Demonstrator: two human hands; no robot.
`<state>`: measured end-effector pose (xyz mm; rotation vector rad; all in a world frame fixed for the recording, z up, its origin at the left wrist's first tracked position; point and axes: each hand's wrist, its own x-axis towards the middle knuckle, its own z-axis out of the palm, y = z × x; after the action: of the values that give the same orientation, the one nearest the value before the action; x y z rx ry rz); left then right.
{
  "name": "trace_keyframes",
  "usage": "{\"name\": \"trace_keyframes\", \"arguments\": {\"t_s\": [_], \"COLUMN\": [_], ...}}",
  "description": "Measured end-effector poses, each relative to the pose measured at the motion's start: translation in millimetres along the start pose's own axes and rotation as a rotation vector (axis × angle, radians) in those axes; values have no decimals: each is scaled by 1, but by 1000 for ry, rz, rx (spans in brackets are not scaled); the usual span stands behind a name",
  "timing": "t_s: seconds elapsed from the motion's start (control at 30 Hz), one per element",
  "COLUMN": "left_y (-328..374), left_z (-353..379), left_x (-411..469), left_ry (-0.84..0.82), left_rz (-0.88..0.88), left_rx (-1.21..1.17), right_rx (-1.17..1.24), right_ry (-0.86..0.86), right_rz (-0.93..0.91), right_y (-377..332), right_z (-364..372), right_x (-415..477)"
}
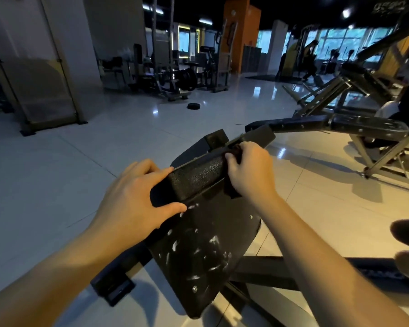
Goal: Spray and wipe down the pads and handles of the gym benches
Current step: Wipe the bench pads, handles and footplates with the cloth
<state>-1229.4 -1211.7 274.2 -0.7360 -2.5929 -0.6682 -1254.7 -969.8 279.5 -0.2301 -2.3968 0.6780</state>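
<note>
Left hand (137, 197) grips near end of black cracked vinyl bench pad (198, 175), steadying it. Right hand (250, 171) clamps dark cloth (232, 193) around pad's far end. Judgement: brace firmly, draw cloth along full length, overlap passes.

A black bench pad (198, 177) wears a grained, leather-like cover, cracked and flaking along its upper face. It sits above a matt black panel (206, 251) scuffed with pale, chalky smears and studded with small shiny metal screws (194, 289). A dark, soft-looking cloth (236, 152) is bunched at the pad's right end; the pale floor tiles (57, 173) are glossy and mirror the lights, and the bench frame (260, 272) looks like dull painted metal.
</note>
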Motion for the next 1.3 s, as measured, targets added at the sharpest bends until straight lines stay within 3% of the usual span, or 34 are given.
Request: {"name": "trace_keyframes", "arguments": {"t_s": [0.2, 0.37, 0.43, 0.63, 0.77, 0.83, 0.9, 1.03, 1.1, 1.23, 1.3], "left_y": [-3, -5, -6, -10, -9, -7, -8, -8, -7, -6, -6], "left_z": [-1, 0, 1, 2, 3, 3, 2, 2, 2, 3, 3], "left_x": [0, 2, 1, 2, 3, 1, 1, 2, 3, 1, 0], "left_ry": [7, 27, 15, 4, 12, 14, 16, 24, 41, 33, 38], "left_rz": [44, 49, 43, 52, 39, 35, 41, 46, 46, 35, 40], "left_rx": [-69, -30, -43, -80, -47, -60, -79, -97, -96, -71, -81], "right_rx": [39, -37, -2, 53, 10, 46, 109, 111, 69, -5, 13], "right_ry": [-139, -25, 23, -127, -31, 18, -21, -167, -120, -6, 4], "right_rz": [-369, 1, 36, -398, -34, 62, -14, -373, -321, 3, 9], "right_y": [-55, 5, 5, -49, 0, 9, -9, -50, -36, 13, 7], "right_z": [-4, -1, -1, 0, 2, 1, 1, -2, 0, -2, -3], "right_x": [-67, -12, -10, -56, 0, 7, -9, -55, -39, 0, -5]}}
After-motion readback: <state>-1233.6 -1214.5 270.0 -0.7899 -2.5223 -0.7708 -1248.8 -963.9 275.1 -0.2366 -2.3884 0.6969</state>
